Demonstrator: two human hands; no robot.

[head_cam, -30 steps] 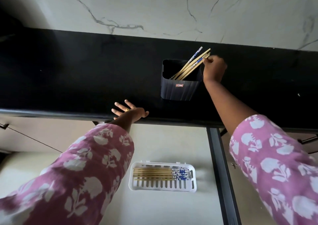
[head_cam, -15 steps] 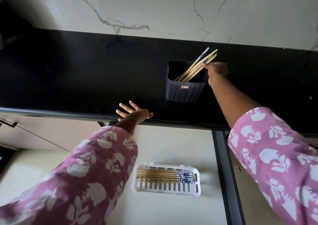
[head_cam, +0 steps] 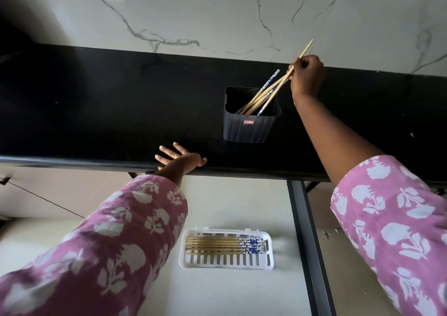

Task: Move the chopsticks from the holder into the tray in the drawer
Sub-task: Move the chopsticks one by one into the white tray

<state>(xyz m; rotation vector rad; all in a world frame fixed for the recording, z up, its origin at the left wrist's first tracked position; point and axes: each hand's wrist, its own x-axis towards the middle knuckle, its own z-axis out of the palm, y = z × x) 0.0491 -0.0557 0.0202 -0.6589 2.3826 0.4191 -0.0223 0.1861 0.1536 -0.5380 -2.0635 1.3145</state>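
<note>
One slim wooden chopstick [head_cam: 305, 51] pinched in right hand [head_cam: 307, 77] over ribbed dark holder [head_cam: 250, 127] on glossy black worktop [head_cam: 96, 112].
Left hand [head_cam: 180, 159] flat, fingers spread, holding nothing; slotted white tray [head_cam: 226, 263] holds more below.

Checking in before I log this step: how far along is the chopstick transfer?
Partly done. Several chopsticks already lie flat in the white tray in the drawer. In hand: the right hand pinches a wooden chopstick lifted partway out of the dark holder. Left: a few sticks, some blue-patterned, lean in the holder. The left hand rests open on the counter edge.
</note>
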